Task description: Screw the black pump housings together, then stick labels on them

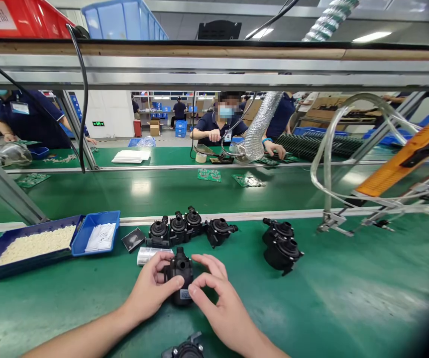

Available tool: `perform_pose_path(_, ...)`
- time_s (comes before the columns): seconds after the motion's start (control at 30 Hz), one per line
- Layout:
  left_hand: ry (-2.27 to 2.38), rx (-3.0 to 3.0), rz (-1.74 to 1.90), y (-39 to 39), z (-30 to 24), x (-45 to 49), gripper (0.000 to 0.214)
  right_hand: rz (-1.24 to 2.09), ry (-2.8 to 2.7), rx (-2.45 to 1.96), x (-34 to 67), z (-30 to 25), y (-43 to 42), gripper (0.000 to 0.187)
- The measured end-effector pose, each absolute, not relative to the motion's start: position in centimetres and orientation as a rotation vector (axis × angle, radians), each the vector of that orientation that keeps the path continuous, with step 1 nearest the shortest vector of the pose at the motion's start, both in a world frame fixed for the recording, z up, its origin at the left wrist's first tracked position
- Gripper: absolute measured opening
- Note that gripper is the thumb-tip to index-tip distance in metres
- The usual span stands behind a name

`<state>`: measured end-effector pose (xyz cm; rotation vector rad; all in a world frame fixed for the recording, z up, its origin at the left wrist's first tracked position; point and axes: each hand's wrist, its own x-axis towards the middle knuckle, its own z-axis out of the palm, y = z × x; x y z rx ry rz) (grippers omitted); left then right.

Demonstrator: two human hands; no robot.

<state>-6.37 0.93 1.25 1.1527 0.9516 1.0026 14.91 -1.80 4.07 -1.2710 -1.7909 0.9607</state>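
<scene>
A black water pump (180,271) stands on the green bench, with its outlet pointing up and away. My left hand (153,283) is closed around its left side, the thumb across the front. On the pump's lower front is a small silver-white label (185,294). My right hand (218,298) pinches thumb and forefinger together at the label's right edge, its other fingers curved beside the pump. Whether the label is fully stuck down I cannot tell. Another black pump (186,349) lies close to me, partly cut off by the frame.
Several pumps (179,228) stand behind my hands, near a roll of labels (154,255). Two stacked pumps (282,246) sit to the right. Blue trays (114,219) are at left; an orange electric screwdriver (397,164) and clear hoses hang right. A co-worker (220,124) sits across the belt.
</scene>
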Motion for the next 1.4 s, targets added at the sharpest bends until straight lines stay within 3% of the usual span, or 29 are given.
perform_pose_path(0.57, 0.966, 1.146, 0.999, 0.8, 1.7, -6.3, 0.062, 0.814, -1.890, -1.279, 14.6, 3.8, -2.0, 0.021)
perform_pose_path(0.87, 0.949, 1.155, 1.011, 0.9, 1.6, -6.5, 0.059, 0.199, -2.083, -0.991, 14.6, 3.7, -2.1, 0.019)
perform_pose_path(1.0, 0.923, 1.175, 1.015, 1.0, 1.8, -6.8, 0.055, 0.167, -2.054, -1.083, 15.1, 3.5, -1.7, 0.012)
perform_pose_path(1.07, 0.919, 1.171, 1.011, 1.0, 1.9, -6.7, 0.054, 0.246, -2.020, -1.188, 15.5, 3.5, -1.4, 0.024)
perform_pose_path(1.23, 1.000, 1.247, 0.979, -0.2, 1.9, -6.1, 0.054, 0.374, -2.080, -1.267, 14.9, 3.6, -0.8, 0.084)
perform_pose_path(1.3, 1.011, 1.376, 0.960, -0.7, 1.8, -6.2, 0.055, 0.387, -2.139, -1.274, 14.5, 4.0, -0.7, 0.087)
perform_pose_path(1.4, 0.928, 1.705, 0.913, -1.1, 2.0, -6.9, 0.060, 0.440, -2.304, -1.183, 15.6, 5.5, -0.3, 0.076)
